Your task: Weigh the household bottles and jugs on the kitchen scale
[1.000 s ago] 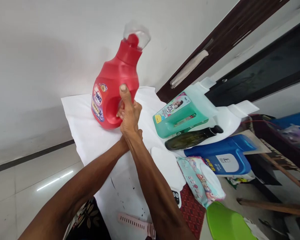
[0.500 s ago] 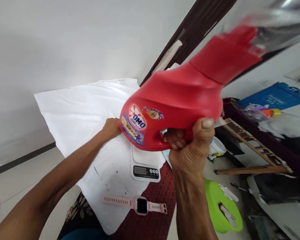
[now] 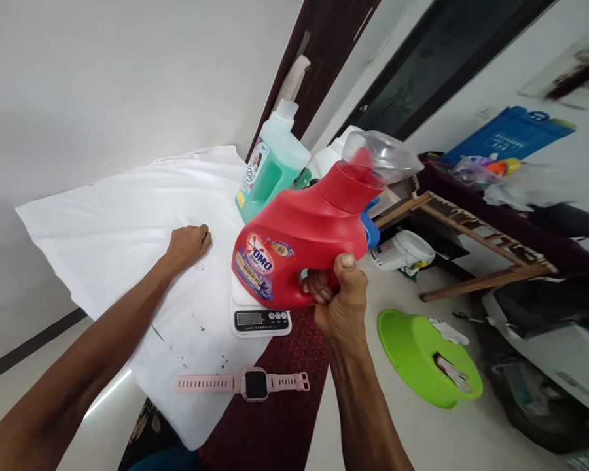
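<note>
My right hand is closed round the handle of a red OMO detergent bottle. The bottle tilts up to the right, and a clear plastic cup sits askew at its top end. Behind the bottle's lower end is a white digital scale, its display facing me; whether the two touch I cannot tell. On the white cloth rests my left hand, curled into a fist, with nothing showing in it. A pink-strapped watch lies stretched out in front of the scale.
Beyond the red bottle stands a green liquid bottle, close to the wall. Down on the floor at right are a lime-green basin and a white bucket. A wooden frame leans near them.
The red bottle and my right hand have come down and left, away from the camera. The green bottle now shows behind. My left fist appears farther left of the bottle as the view shifts.
</note>
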`<action>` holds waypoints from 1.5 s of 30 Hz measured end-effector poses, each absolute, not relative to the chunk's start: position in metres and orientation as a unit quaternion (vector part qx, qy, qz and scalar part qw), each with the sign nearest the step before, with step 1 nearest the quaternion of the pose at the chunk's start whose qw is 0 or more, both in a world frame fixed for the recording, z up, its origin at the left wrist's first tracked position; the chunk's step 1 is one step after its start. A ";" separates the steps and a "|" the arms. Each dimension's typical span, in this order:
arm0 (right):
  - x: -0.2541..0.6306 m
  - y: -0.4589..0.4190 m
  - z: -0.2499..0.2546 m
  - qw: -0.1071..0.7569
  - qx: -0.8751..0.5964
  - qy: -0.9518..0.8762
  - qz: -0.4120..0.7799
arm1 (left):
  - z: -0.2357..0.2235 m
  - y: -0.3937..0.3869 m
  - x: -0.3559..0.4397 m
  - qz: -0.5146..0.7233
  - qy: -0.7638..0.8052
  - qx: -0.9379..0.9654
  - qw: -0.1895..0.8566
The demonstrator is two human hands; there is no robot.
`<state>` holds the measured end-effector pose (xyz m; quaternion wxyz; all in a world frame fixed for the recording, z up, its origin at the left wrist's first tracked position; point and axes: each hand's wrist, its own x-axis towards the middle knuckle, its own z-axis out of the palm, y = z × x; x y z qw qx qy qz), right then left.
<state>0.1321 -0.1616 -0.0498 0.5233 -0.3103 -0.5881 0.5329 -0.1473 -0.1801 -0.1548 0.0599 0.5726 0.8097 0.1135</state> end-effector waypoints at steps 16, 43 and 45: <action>0.164 -0.163 -0.058 0.463 -0.315 -0.688 0.461 | -0.148 -0.179 -0.148 0.090 0.826 0.555 0.038; 0.165 -0.111 -0.141 0.502 -0.275 -0.608 0.550 | -0.059 -0.261 0.092 0.551 0.636 0.536 0.062; 0.165 -0.110 -0.143 0.505 -0.273 -0.614 0.541 | -0.061 -0.252 0.116 0.582 0.618 0.517 0.107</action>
